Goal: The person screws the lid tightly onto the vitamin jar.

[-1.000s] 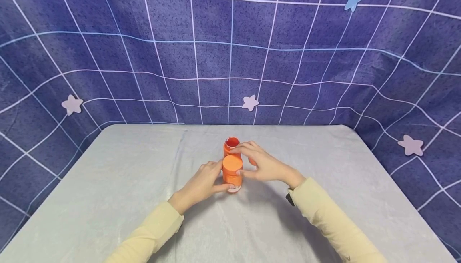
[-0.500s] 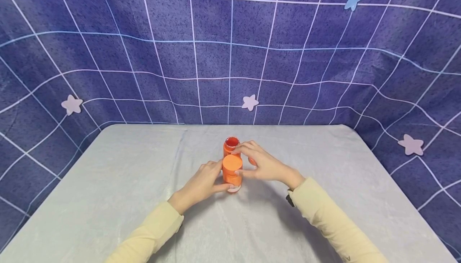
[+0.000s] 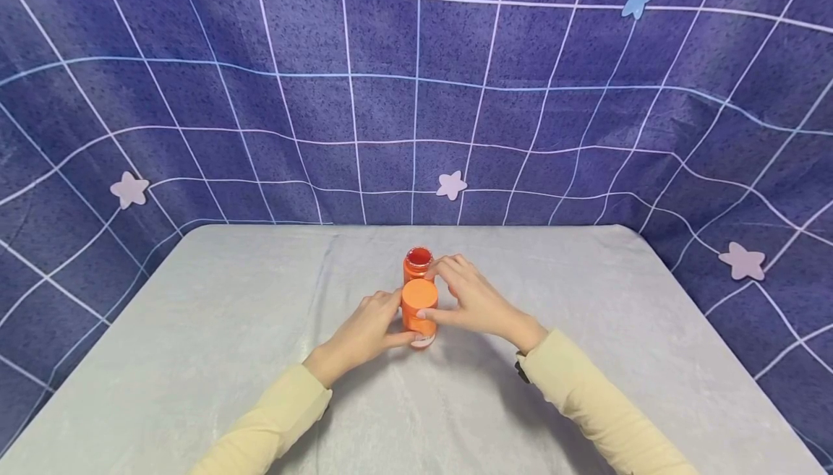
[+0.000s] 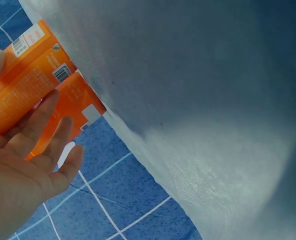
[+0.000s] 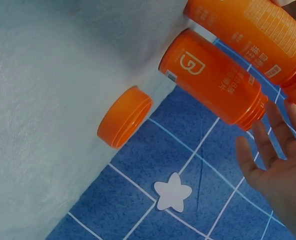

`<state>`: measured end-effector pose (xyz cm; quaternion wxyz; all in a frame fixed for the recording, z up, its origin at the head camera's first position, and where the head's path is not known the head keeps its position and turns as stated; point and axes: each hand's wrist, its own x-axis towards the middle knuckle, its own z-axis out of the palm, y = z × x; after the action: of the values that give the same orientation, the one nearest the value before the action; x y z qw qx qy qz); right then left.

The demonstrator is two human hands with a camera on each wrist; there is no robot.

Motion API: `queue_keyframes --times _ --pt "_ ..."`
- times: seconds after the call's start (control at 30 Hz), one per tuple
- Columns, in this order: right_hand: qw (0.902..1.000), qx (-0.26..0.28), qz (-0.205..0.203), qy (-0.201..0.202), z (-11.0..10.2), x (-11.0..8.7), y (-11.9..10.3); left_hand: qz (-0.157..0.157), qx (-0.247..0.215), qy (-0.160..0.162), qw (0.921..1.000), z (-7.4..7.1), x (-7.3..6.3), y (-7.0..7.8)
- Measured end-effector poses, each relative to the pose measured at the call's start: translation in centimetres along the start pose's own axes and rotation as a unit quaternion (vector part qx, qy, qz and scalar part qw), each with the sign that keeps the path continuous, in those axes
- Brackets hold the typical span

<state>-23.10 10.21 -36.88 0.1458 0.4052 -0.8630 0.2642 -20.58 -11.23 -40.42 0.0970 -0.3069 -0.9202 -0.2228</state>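
Observation:
My left hand (image 3: 364, 332) holds an orange capped bottle (image 3: 423, 327) upright on the table, fingers along its left side and thumb across its lower front. The thumb and fingers of my right hand (image 3: 478, 298) pinch around its orange screw cap (image 3: 419, 293) from the right. Right behind it stands a second orange bottle (image 3: 419, 262), uncapped, with its mouth open and ragged bits around the rim. In the right wrist view its printed side and threaded neck show near my fingertips. A loose orange cap (image 5: 125, 117) lies on the table there, hidden in the head view.
A grey-white cloth covers the table (image 3: 234, 294). Behind and beside it hangs a blue gridded curtain (image 3: 293, 106) with stars, including a pale star (image 3: 451, 185) above the table's back edge.
My right hand has turned slightly: its thumb slid left across the bottle's front while its fingertips shifted right. The loose cap has gone out of sight behind it. My left hand stays put.

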Motion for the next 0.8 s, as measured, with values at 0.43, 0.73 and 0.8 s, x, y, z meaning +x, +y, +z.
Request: queue_keyframes --times 0.43,0.73,0.8 --pt "0.9925 0.101 -0.004 -0.069 -0.43 0.06 0.80 -0.002 -0.008 0.002 1.0000 -0.10 -0.03 0.13" --pt "0.9889 0.110 -0.050 -0.086 -0.93 0.70 0.76 0.003 -0.003 0.008 1.0000 -0.10 -0.04 0.10" --pt "0.9891 0.107 -0.058 -0.084 -0.93 0.74 0.74 0.005 -0.002 0.009 0.9999 -0.11 -0.05 0.14"
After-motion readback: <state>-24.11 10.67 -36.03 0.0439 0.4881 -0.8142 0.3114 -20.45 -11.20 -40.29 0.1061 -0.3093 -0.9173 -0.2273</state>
